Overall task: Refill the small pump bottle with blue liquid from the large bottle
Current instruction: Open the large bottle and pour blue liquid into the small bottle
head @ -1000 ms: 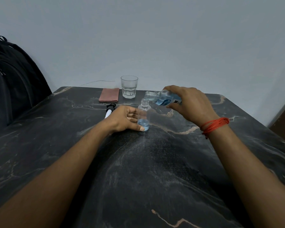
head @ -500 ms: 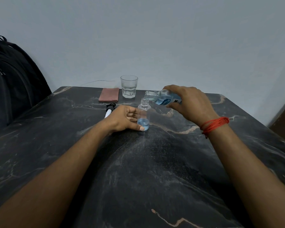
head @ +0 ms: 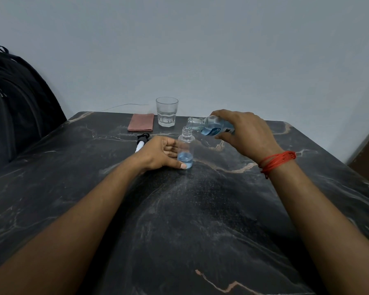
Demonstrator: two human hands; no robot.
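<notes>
The small clear bottle stands upright on the dark marble table with its neck uncapped and a little blue liquid at the bottom. My left hand grips its lower body from the left. My right hand holds the large bottle tipped nearly flat, its mouth right over the small bottle's neck. Blue liquid fills the large bottle's lower side. The pump head, black with a white tube, lies on the table just behind my left hand.
A glass tumbler and a folded pink cloth sit near the table's far edge by the wall. A black backpack stands at the left. A thin wire runs along the wall behind the cloth.
Both hands and both bottles stay almost still. The blue level in the small bottle looks slightly higher.
</notes>
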